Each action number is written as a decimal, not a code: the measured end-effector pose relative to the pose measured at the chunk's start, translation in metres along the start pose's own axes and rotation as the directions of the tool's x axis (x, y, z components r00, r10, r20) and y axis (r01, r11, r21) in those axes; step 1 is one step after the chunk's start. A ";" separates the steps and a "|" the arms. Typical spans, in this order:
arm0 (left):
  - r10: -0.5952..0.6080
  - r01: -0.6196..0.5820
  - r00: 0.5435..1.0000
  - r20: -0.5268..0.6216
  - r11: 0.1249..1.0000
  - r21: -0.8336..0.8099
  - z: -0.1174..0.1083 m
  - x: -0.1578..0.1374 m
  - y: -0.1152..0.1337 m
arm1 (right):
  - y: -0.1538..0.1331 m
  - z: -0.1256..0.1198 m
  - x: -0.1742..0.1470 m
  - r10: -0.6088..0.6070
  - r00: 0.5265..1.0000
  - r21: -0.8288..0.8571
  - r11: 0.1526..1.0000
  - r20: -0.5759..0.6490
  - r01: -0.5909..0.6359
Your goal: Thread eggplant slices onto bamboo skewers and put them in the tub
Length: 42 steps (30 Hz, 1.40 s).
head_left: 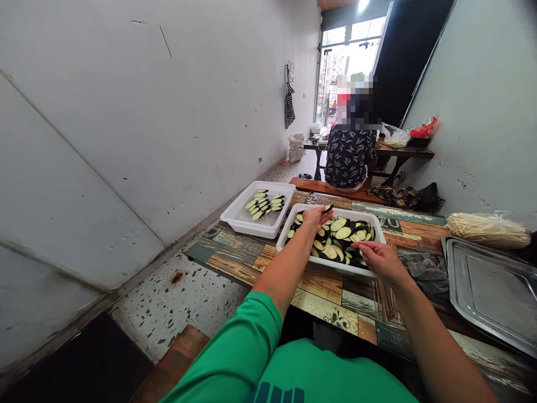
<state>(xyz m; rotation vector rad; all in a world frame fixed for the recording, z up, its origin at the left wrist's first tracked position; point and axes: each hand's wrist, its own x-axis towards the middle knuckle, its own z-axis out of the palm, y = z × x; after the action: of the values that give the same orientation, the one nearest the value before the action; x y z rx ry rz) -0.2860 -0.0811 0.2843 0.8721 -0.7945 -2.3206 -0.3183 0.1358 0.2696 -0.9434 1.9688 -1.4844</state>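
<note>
A white tub [289, 224] full of cut eggplant slices [343, 233] stands in front of me on the table. My left hand [318, 217] is above its far left part, fingers closed on a dark-edged eggplant slice [328, 207]. Over the right side of the same tub, my right hand [380, 258] pinches thin pale sticks that look like bamboo skewers [356, 239]; how many cannot be made out. To the left, a second white tub [247, 226] holds skewered eggplant slices [260, 205] lying flat. Loose bamboo skewers [385, 302] lie on the table beneath my right wrist.
Right of the skewers are a dark grey cloth [425, 274], stacked metal trays [495, 285] and a bagged pale bundle [489, 229]. Beyond the patterned wooden table [235, 263], a person [350, 154] sits on a bench [312, 185], facing away. A white wall [168, 112] runs along the left.
</note>
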 end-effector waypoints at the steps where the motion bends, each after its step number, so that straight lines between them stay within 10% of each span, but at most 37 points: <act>1: 0.007 -0.007 1.000 0.003 1.000 0.004 0.000 0.000 0.000 | -0.001 0.000 0.000 0.020 1.000 0.017 1.000 -0.002 -0.020; 27: 0.005 -0.011 0.994 0.107 0.998 0.055 0.005 -0.003 -0.012 | 0.017 0.001 0.005 -0.038 0.998 -0.029 0.999 -0.052 0.037; 42: 0.106 -0.105 0.994 -0.019 0.994 0.012 0.002 0.000 -0.009 | 0.021 0.000 0.005 -0.113 0.992 -0.189 0.977 -0.047 0.102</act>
<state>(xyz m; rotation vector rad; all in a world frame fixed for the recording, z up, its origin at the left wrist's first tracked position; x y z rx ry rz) -0.2898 -0.0737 0.2796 0.8362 -0.8259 -2.2142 -0.3266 0.1355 0.2496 -1.1131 2.1588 -1.4173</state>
